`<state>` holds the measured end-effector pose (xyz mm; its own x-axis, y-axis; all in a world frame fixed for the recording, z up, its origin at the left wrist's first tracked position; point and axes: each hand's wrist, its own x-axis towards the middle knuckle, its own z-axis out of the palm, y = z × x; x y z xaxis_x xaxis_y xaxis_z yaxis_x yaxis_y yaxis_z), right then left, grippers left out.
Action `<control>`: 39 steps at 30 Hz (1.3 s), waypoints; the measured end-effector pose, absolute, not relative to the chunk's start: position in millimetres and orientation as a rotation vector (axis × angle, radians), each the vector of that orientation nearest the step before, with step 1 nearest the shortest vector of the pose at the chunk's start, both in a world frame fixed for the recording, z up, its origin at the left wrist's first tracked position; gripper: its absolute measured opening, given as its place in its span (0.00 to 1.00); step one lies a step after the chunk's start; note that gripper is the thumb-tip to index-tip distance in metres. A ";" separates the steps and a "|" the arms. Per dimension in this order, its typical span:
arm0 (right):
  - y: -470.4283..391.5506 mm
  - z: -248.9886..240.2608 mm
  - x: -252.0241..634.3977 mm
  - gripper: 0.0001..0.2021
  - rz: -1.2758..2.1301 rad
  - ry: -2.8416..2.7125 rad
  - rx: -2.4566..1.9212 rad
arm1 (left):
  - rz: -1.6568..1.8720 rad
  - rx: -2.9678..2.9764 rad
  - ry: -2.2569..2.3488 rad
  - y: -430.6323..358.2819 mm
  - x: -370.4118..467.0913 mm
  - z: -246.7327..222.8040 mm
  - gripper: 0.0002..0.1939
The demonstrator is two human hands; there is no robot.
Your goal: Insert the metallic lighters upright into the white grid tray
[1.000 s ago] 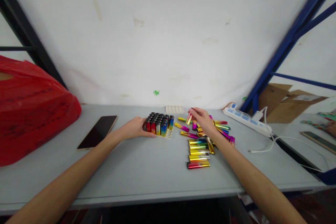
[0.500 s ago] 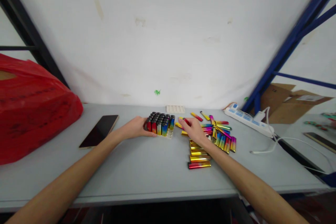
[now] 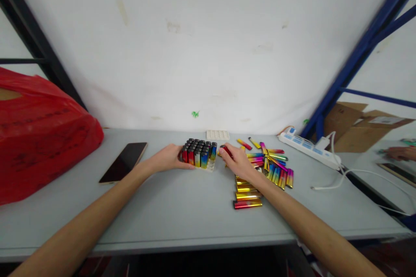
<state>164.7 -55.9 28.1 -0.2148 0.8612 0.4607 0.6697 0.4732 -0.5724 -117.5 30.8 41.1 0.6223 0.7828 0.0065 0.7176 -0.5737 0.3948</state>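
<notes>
Upright lighters [image 3: 197,154] with black tops stand packed in a pale tray [image 3: 210,166], whose right end shows bare slots. My left hand [image 3: 172,158] grips the left side of this block, thumb at the front and fingers behind. Just right of the tray, my right hand [image 3: 234,159] pinches a red lighter [image 3: 226,150] with a dark end. Loose shiny lighters [image 3: 275,172] in gold, red, blue and purple lie in a heap beyond that hand. Several more [image 3: 247,196] lie in a column below it, partly covered by my wrist.
A second pale tray [image 3: 217,135] sits by the wall. A phone [image 3: 123,162] and a red bag [image 3: 42,134] are at left. At right are a white power strip [image 3: 308,149] with cables, a cardboard box [image 3: 360,127] and another person's hand [image 3: 401,152].
My right hand has shifted slightly left, and the red lighter in it now looks more upright. My left hand holds its place. Another person's hand has appeared at the far right.
</notes>
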 end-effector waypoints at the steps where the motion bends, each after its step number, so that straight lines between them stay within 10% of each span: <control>1: -57.0 29.7 165.4 0.19 0.285 -2.008 -1.239 | 0.249 2.495 1.201 31.1 -117.5 40.9 0.35; 39: -35.8 38.9 205.9 0.17 -0.289 -2.140 -1.776 | 0.254 2.521 1.232 31.7 -117.4 40.0 0.35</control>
